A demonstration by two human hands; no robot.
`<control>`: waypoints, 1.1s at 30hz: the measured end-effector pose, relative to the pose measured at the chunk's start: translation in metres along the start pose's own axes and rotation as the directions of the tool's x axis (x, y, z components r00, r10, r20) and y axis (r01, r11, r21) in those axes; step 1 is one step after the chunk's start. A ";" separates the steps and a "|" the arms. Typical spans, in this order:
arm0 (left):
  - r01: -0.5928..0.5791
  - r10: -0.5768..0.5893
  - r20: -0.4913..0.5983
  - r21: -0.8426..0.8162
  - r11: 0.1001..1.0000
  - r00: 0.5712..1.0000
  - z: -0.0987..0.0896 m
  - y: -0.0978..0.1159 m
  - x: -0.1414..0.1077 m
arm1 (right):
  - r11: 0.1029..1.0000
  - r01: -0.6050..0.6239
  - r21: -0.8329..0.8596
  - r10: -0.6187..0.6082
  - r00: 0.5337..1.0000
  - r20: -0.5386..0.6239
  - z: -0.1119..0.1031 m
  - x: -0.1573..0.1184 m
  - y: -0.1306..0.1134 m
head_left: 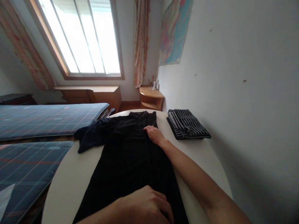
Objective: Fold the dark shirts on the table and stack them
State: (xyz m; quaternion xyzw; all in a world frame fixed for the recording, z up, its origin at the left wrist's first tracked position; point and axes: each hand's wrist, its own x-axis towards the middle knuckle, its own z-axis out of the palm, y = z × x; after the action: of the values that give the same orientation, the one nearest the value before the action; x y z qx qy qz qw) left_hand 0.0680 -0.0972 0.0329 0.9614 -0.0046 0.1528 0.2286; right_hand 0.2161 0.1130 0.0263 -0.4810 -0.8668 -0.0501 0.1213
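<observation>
A black polo shirt (pixel 126 161) is spread on a round white table (pixel 67 174), its collar at the far edge. The sleeve on the left lies stretched out; the right side is folded inward, with a straight fold line down the front. My right hand (pixel 154 134) reaches across to the upper part, its bent fingers closed on the folded layer just below the collar. Low in the view, my left hand (pixel 149 205) is closed over the lower part of the shirt with curled fingers. Its fingertips are hidden, and so is the shirt's hem.
A folded black-and-white striped garment (pixel 188 124) lies at the table's right, near the white wall (pixel 252 109). Beds with blue plaid mattresses (pixel 46 119) stand at the left. Beyond are a wooden desk (pixel 102 90), a corner shelf (pixel 151 92) and a window (pixel 86 37).
</observation>
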 end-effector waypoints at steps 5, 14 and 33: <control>-0.004 0.003 0.025 0.066 0.998 1.000 -0.001 0.003 0.002 | 0.996 -0.015 -0.086 0.017 1.000 0.025 -0.008 0.001 -0.006; 0.036 -0.038 0.040 0.053 0.998 0.998 -0.009 0.009 0.002 | 0.990 -0.053 0.131 0.061 0.997 -0.054 0.003 -0.002 -0.010; 0.266 -0.317 0.171 0.264 0.927 0.933 -0.021 0.035 0.017 | 0.924 0.018 0.381 0.025 0.994 -0.108 -0.003 -0.086 0.015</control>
State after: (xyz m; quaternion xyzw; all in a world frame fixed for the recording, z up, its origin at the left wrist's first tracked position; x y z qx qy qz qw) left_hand 0.0751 -0.1182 0.0709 0.9823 0.1330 0.0136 0.1309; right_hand 0.2729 0.0500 0.0068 -0.4462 -0.8511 0.0931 0.2605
